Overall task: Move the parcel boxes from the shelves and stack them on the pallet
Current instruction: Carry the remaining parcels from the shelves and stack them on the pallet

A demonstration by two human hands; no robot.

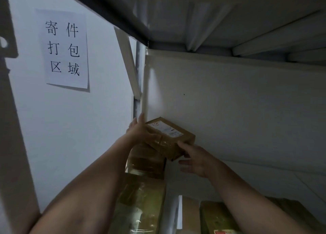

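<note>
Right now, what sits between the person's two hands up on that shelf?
In the head view, a small labelled parcel box lies between the left hand and right hand, both touching it.
</note>
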